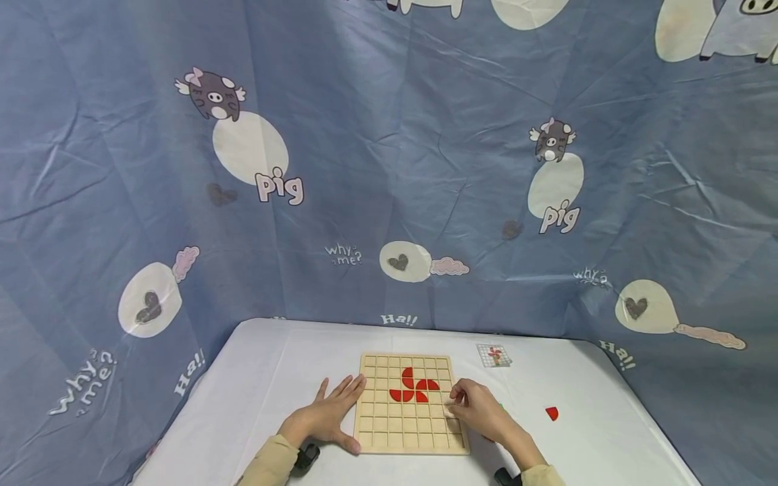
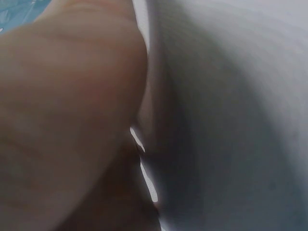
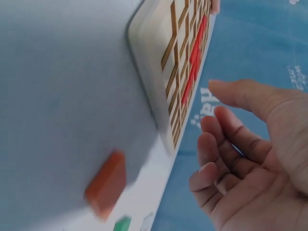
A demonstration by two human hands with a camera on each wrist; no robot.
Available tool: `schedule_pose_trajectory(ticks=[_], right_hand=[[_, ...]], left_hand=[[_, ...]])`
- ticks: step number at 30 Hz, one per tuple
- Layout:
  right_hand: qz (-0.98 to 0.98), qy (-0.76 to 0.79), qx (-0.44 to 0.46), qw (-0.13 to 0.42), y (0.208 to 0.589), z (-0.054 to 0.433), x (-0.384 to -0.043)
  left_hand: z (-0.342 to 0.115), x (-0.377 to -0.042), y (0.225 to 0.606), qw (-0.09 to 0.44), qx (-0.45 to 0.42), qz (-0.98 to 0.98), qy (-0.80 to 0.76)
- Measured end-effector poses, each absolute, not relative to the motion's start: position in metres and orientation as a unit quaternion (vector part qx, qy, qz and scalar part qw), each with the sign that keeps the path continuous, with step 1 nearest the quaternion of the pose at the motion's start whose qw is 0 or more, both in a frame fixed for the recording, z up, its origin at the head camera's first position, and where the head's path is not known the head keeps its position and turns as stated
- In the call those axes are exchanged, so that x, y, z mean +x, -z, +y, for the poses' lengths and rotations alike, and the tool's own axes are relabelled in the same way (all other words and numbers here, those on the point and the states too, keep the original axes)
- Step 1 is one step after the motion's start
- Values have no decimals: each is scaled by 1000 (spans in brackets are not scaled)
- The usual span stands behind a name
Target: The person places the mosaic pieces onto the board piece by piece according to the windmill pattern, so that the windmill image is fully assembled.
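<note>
A light wooden board (image 1: 404, 432) with a grid of square cells lies on the white table. Several red pieces with curved edges (image 1: 408, 395) sit in cells near its middle, in a pinwheel shape. Spread along the board's left edge is my left hand (image 1: 328, 413), fingers straight, thumb by the near corner. The left wrist view holds mostly a dark, blurred close-up of that hand (image 2: 67, 106). My right hand (image 1: 480, 410) hovers at the board's right edge. Its fingers are loosely bent, thumb apart from them, and the right wrist view shows nothing between them.
Right of the board, an orange piece (image 3: 107, 185) and a green piece (image 3: 122, 223) lie on the table near my right hand. Farther right is a loose red piece (image 1: 552, 413). A small pattern card (image 1: 486, 355) lies behind. Blue printed cloth (image 1: 340, 283) hangs around the table.
</note>
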State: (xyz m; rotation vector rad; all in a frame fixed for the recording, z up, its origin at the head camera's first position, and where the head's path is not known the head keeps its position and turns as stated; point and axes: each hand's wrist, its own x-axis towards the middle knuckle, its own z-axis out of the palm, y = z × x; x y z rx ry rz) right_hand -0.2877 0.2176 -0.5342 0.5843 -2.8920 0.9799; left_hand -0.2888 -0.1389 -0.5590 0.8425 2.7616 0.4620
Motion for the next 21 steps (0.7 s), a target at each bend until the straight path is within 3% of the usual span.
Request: schedule_pose_trajectory(ticks=[21], right_hand=[[-947,-319,30,22,531,296,-265]], left_hand=[[-138,-287,557,112,283,938,-166]])
